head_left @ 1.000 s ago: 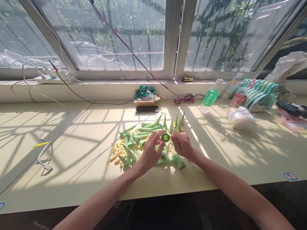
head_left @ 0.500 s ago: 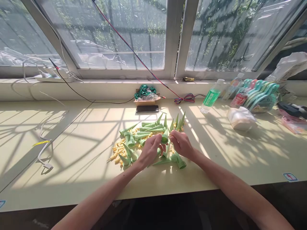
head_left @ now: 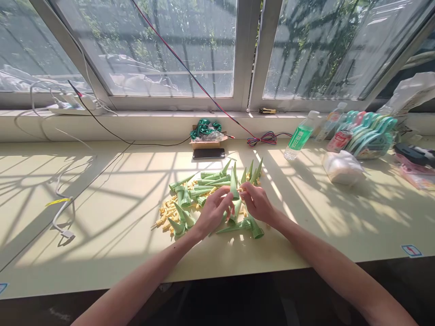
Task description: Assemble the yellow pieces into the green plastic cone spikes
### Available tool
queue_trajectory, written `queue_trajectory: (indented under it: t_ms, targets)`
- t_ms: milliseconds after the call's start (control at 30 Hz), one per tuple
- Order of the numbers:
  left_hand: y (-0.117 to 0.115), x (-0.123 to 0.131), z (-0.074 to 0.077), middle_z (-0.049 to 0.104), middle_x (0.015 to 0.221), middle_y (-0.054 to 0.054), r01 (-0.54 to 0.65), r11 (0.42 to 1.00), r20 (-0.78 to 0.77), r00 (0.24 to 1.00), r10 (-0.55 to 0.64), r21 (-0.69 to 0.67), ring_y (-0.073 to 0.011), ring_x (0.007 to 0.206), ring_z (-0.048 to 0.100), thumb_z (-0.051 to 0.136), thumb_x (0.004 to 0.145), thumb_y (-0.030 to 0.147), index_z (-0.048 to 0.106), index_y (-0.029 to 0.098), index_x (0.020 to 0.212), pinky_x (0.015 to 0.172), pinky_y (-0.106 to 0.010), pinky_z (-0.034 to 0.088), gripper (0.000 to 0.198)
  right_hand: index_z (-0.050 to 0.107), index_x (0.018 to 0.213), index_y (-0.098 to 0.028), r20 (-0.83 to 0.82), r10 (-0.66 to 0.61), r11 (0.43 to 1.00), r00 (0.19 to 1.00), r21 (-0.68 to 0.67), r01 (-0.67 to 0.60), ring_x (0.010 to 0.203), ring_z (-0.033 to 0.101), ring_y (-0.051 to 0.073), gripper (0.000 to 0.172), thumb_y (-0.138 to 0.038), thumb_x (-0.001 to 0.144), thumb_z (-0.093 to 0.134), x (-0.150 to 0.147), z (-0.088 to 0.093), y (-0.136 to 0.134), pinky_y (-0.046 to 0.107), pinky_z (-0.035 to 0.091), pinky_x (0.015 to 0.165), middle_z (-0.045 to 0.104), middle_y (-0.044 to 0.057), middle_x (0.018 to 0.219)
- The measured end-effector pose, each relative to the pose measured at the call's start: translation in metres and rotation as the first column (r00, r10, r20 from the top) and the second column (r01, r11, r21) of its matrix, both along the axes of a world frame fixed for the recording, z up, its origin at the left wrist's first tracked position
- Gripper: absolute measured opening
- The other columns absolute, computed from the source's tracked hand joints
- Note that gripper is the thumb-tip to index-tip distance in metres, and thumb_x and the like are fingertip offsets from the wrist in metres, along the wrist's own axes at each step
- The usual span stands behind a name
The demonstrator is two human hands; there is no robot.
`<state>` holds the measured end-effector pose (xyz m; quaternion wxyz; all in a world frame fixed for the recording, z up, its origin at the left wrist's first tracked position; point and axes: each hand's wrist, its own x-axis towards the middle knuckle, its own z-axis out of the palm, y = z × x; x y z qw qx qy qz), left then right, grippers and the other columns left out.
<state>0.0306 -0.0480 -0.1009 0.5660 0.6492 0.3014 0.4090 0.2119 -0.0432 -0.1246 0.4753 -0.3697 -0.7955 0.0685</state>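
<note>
A heap of green plastic cone spikes [head_left: 190, 194] lies on the pale table [head_left: 118, 217], mixed with small yellow pieces [head_left: 165, 213]. My left hand [head_left: 213, 213] is closed on one green cone spike [head_left: 234, 184], which points up. My right hand [head_left: 257, 203] is pinched beside that cone, its fingertips on a small yellow piece [head_left: 240, 189] at the cone's side. More green cones [head_left: 249, 226] lie just under both hands.
A black phone [head_left: 208, 154] and a small cardboard box [head_left: 208, 136] with green material sit behind the heap. A green-labelled bottle [head_left: 299, 136], teal hangers [head_left: 369, 131] and a white bag [head_left: 341, 167] stand at the right. White cables [head_left: 63, 199] trail at the left.
The cone in my left hand has turned from showing its open round end to standing point up. My right hand has closed in against its side.
</note>
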Motion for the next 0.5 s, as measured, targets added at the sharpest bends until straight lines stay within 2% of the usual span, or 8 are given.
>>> queue_trajectory:
  t_ms: [200,367,500]
  targets:
    - [-0.001,0.0004,0.0027,0.061,0.082,-0.004,-0.006,0.999,-0.04,0.999,0.008,0.047,-0.0124,0.062,0.06,0.053,0.094,0.041,0.061,0.017,0.115,0.045,-0.022,0.049,0.033,0.036,0.078,-0.022,-0.013,-0.003,1.0,1.0,-0.029,0.003,0.048,0.035,0.009,0.024,-0.029,0.101,0.035,0.0011,-0.0014,0.0013,0.022,0.029,0.049,0.043,-0.005,0.059]
    - [-0.0012,0.0007,-0.0001,0.057,0.07,-0.001,0.001,0.996,-0.091,0.996,0.007,0.092,-0.0141,0.061,0.06,0.052,0.095,0.039,0.057,0.018,0.125,0.044,-0.022,0.048,0.038,0.033,0.074,-0.022,-0.018,-0.03,0.998,0.999,-0.059,0.029,0.048,0.033,0.009,0.028,-0.029,0.101,0.035,0.0021,-0.0014,0.0015,0.022,0.027,0.049,0.039,-0.006,0.058]
    - [-0.0004,0.0005,-0.0035,0.059,0.078,-0.002,0.003,0.988,-0.119,0.993,0.016,0.155,-0.0122,0.061,0.06,0.053,0.094,0.037,0.055,0.019,0.128,0.046,-0.021,0.049,0.038,0.031,0.072,-0.022,-0.014,-0.056,0.997,0.998,-0.048,0.056,0.047,0.03,0.008,0.03,-0.029,0.101,0.035,0.0022,-0.0009,0.0015,0.022,0.025,0.048,0.037,-0.007,0.056]
